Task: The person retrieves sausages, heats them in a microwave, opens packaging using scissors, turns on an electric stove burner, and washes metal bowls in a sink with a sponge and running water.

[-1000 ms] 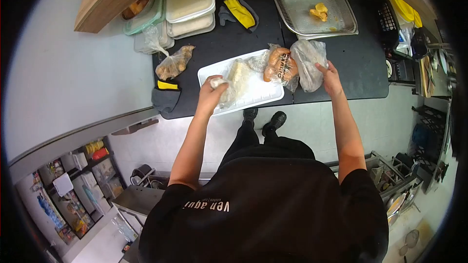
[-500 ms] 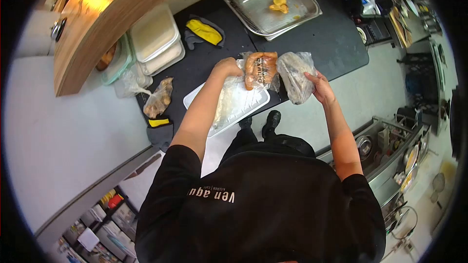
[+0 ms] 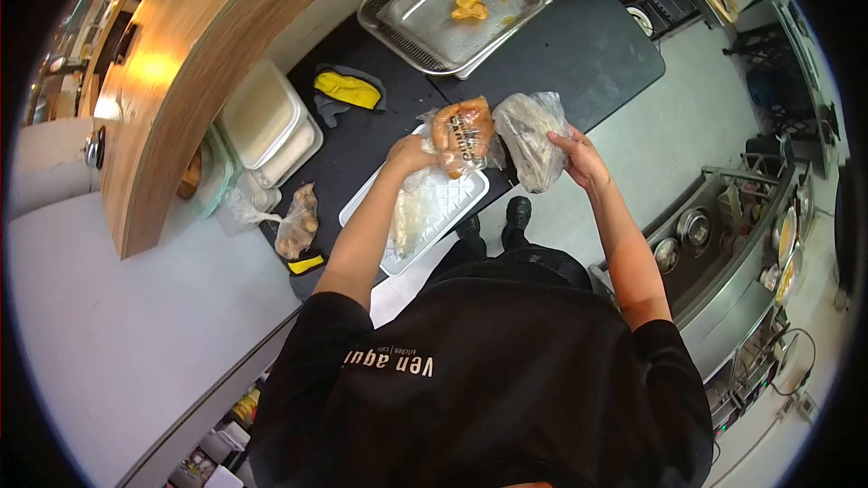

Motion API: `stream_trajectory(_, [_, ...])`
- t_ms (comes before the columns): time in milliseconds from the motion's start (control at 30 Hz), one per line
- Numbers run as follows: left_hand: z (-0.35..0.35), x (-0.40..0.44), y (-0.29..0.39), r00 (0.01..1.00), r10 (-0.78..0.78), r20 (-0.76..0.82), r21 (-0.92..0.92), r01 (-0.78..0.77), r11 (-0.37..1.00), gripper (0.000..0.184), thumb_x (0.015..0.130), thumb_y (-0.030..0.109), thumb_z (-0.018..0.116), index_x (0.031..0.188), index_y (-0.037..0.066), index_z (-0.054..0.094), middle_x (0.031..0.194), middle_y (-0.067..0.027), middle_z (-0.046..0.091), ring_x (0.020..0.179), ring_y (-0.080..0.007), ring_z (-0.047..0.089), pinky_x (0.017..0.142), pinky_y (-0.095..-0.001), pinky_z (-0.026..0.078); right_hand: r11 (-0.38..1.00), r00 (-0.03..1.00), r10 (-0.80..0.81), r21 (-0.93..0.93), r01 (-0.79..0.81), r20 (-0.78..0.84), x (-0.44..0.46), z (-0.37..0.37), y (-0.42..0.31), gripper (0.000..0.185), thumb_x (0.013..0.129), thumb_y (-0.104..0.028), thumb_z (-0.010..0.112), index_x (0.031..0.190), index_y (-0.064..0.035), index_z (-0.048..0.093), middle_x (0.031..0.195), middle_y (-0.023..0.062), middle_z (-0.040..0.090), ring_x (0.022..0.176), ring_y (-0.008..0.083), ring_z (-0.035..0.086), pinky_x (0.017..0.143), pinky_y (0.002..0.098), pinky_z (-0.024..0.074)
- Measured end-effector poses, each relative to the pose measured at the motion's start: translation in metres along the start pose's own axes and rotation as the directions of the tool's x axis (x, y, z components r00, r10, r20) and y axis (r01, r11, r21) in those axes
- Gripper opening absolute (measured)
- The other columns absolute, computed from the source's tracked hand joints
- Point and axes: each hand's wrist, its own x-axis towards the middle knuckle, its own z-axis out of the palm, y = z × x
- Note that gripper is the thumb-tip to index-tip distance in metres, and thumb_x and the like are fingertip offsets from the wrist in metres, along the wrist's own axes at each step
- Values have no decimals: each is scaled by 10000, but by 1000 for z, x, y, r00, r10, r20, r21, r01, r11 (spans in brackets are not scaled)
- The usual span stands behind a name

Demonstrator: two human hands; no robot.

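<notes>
My left hand (image 3: pixel 411 155) is closed on the edge of a clear printed plastic bag of curved orange-brown sausages (image 3: pixel 463 136), held above the white tray. In my right hand (image 3: pixel 579 155) is a clear plastic bag of greyish-white contents (image 3: pixel 533 140), gripped at its right side; I cannot make out what is inside. The two bags are side by side. Below my left forearm, a clear bag with pale contents (image 3: pixel 409 221) lies on the ribbed white tray (image 3: pixel 452 208) at the counter's near edge.
A metal pan (image 3: pixel 425 14) with a few yellow food pieces stands at the back. Yellow-and-grey gloves (image 3: pixel 348 89), a tied bag of brown pieces (image 3: pixel 298 226) and stacked lidded containers (image 3: pixel 262 117) are on the left. A sink (image 3: pixel 701 262) is at right.
My view has shifted, so the counter appears lower-left and turned. Both hands keep hold of their bags; the sausage bag has tilted slightly and moved a little left.
</notes>
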Motion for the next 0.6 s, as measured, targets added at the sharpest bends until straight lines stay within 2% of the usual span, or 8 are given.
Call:
stream_trajectory(100, [10, 7, -30, 995, -57, -84, -139, 45, 989, 602, 618, 369, 744, 1094, 15, 640, 1090, -213, 636, 1045, -326, 607, 883, -384, 476, 1000, 1000, -14, 15, 14, 3, -5, -17, -6, 485, 870, -134, 636, 1310, -46, 453, 1172, 79, 601, 1065, 189, 585, 888, 352, 477])
stream_trajectory(200, [18, 2, -54, 930, -80, -359, -246, -11, 969, 533, 670, 344, 733, 1060, -6, 637, 1053, -216, 642, 998, -334, 618, 868, -382, 478, 991, 998, -56, 127, 51, 38, -11, -38, -21, 487, 868, -143, 639, 1306, -38, 452, 1175, 83, 598, 1065, 195, 587, 893, 359, 488])
stream_trajectory(300, [10, -26, -54, 718, -123, -685, -282, -105, 954, 461, 702, 305, 735, 1013, -20, 635, 984, -212, 655, 945, -337, 630, 843, -369, 481, 985, 998, -69, 160, 67, 9, -20, -66, -40, 485, 863, -150, 644, 1296, -32, 460, 1171, 88, 601, 1059, 200, 594, 900, 361, 496])
stream_trajectory(400, [-14, -54, -45, 677, -267, -686, -447, -102, 889, 353, 763, 240, 714, 977, -28, 631, 908, -144, 670, 829, -233, 630, 776, -339, 485, 979, 996, -94, 183, 92, 5, -25, -118, -65, 487, 859, -153, 649, 1294, -36, 463, 1167, 86, 607, 1050, 199, 601, 902, 360, 493])
stream_trajectory(433, [-18, -58, -40, 697, -382, -607, -640, -144, 755, 327, 780, 234, 710, 991, -5, 638, 886, -93, 667, 808, -195, 618, 761, -320, 487, 972, 993, -118, 208, 113, 9, -28, -133, -75, 481, 858, -154, 650, 1289, -37, 469, 1164, 83, 610, 1048, 197, 603, 901, 361, 493])
stream_trajectory(500, [-29, -66, -2, 720, -487, -495, -856, -307, 417, 345, 804, 199, 690, 1071, -1, 599, 979, -97, 639, 807, -201, 624, 750, -304, 509, 965, 992, -128, 227, 129, -18, -38, -169, -103, 464, 857, -158, 650, 1275, -41, 486, 1167, 77, 612, 1048, 193, 604, 908, 366, 485])
stream_trajectory(567, [-30, -59, 35, 811, -429, -398, -910, -409, 71, 306, 844, 189, 635, 1092, 19, 578, 978, -111, 639, 880, -247, 643, 761, -373, 542, 946, 983, -186, 271, 176, 8, -47, -213, -136, 451, 857, -154, 648, 1265, -40, 492, 1173, 78, 610, 1055, 198, 601, 923, 373, 477])
stream_trajectory(600, [-27, -48, 51, 883, -349, -313, -922, -371, -111, 300, 871, 237, 601, 1097, 39, 578, 994, -106, 650, 887, -245, 647, 762, -391, 543, 930, 975, -221, 306, 202, 28, -51, -237, -154, 451, 856, -151, 649, 1263, -37, 491, 1178, 81, 607, 1061, 200, 599, 926, 375, 476])
